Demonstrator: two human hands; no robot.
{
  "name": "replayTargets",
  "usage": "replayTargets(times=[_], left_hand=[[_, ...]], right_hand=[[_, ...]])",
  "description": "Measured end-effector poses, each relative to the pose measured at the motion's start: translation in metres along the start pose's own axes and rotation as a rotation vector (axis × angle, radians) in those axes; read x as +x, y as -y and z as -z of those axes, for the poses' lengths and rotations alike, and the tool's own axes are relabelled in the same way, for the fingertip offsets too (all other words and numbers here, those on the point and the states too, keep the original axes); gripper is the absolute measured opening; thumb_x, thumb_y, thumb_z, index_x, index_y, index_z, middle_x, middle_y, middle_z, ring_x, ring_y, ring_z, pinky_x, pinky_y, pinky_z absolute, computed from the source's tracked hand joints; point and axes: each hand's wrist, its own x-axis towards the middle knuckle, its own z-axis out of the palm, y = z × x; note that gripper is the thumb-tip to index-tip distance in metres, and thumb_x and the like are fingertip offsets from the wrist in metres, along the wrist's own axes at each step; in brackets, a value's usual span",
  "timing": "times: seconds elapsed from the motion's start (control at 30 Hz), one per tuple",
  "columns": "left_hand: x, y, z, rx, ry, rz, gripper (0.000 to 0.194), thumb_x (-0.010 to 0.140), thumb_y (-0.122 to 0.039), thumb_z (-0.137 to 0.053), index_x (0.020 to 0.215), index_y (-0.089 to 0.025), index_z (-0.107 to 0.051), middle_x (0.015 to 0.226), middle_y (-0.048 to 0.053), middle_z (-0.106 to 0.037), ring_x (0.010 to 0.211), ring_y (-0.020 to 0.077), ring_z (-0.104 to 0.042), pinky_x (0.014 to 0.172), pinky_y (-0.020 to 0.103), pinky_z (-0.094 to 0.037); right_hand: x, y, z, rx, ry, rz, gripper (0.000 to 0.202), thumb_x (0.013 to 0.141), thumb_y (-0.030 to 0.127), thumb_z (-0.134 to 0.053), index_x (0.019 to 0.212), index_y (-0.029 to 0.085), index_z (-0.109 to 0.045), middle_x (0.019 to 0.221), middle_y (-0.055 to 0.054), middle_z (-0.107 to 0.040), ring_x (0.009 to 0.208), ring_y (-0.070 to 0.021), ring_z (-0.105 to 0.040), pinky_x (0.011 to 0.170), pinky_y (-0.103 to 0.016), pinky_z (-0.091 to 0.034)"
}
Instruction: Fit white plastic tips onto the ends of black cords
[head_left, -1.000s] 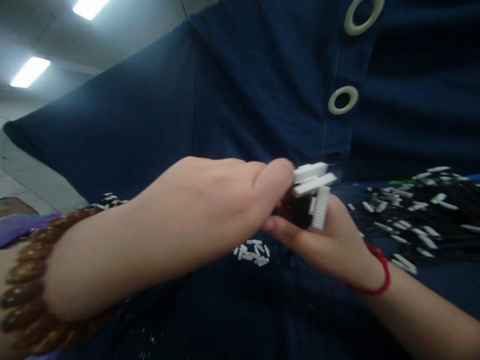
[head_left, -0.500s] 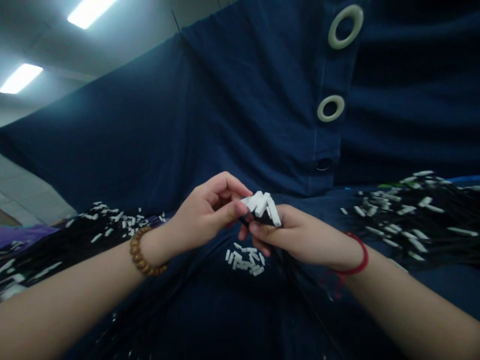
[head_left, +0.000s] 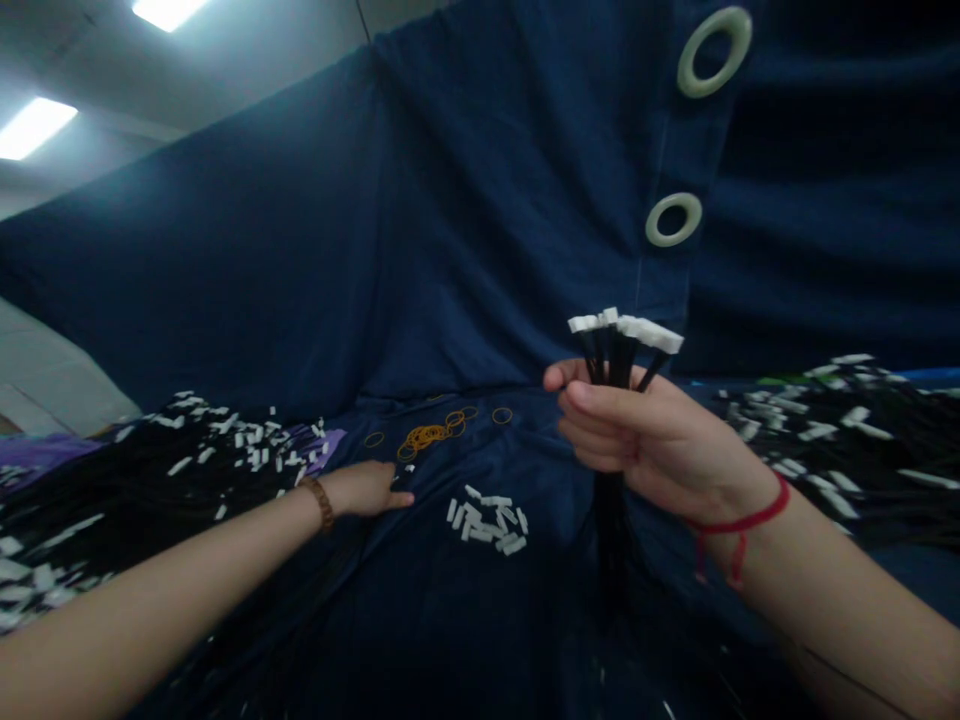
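My right hand (head_left: pixel 637 425) is closed around a bundle of black cables (head_left: pixel 611 520), held upright. White connectors (head_left: pixel 649 333) fan out at its top, above the thumb and forefinger, and the cables hang below the fist. Lower and to the left, my left hand (head_left: pixel 367 488) is low over the dark blue cloth, its thumb stretched out apart from the fingers. Tiny white pieces (head_left: pixel 409 468) lie at its fingertips; whether it touches them I cannot make out. Between the hands, loose white connectors (head_left: pixel 489 520) lie in a small heap on the cloth.
Orange rubber bands (head_left: pixel 429 436) lie beyond my left hand. A heap of black cables with white ends (head_left: pixel 225 440) spreads at the left over purple material (head_left: pixel 52 460); another such heap (head_left: pixel 832 430) lies at the right. A blue curtain (head_left: pixel 487 200) with ring eyelets hangs behind.
My hands have parted. The left has let go of the bundle and moved left and down to the cloth. The right has moved right and up, with the cables in it. Rubber bands now show.
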Motion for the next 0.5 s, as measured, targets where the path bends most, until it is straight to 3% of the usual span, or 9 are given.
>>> replayTargets(times=[0.1, 0.23, 0.37, 0.5], left_hand=[[0.006, 0.021, -0.028, -0.114, -0.024, 0.099, 0.023, 0.079, -0.034, -0.055, 0.087, -0.012, -0.056, 0.085, 0.004, -0.058, 0.076, 0.016, -0.055, 0.072, 0.036, -0.044], [0.0, 0.016, -0.029, -0.447, -0.047, 0.109, 0.025, 0.085, -0.036, -0.044, 0.082, -0.012, -0.052, 0.067, -0.001, -0.05, 0.054, 0.0095, -0.048, 0.052, 0.026, -0.042], [-0.027, -0.023, -0.01, -0.841, -0.082, -0.075, 0.031, 0.084, -0.046, -0.038, 0.078, -0.016, -0.044, 0.062, -0.005, -0.038, 0.046, 0.0063, -0.038, 0.044, 0.02, -0.034], [-0.062, -0.081, 0.0, -1.089, -0.054, -0.302, 0.031, 0.082, -0.048, -0.04, 0.075, -0.018, -0.042, 0.057, -0.007, -0.032, 0.041, 0.0041, -0.028, 0.041, 0.018, -0.027]], right_hand=[[0.002, 0.001, 0.005, 0.003, -0.077, -0.004, 0.008, 0.079, 0.02, -0.054, 0.085, 0.015, -0.054, 0.045, 0.008, -0.018, 0.038, -0.0027, -0.014, 0.035, -0.016, -0.009], [0.007, -0.006, 0.009, 0.004, -0.112, -0.099, 0.017, 0.083, 0.027, -0.049, 0.084, 0.013, -0.058, 0.046, 0.007, -0.023, 0.039, -0.0022, -0.018, 0.036, -0.016, -0.011], [0.013, -0.022, 0.004, -0.044, -0.137, -0.212, 0.023, 0.081, 0.029, -0.052, 0.09, 0.01, -0.06, 0.063, 0.002, -0.042, 0.044, -0.0012, -0.024, 0.037, -0.015, -0.009], [0.012, -0.035, -0.013, -0.123, -0.152, -0.203, 0.029, 0.074, 0.025, -0.062, 0.098, 0.011, -0.058, 0.062, 0.003, -0.042, 0.044, -0.0006, -0.024, 0.036, -0.014, -0.012]])
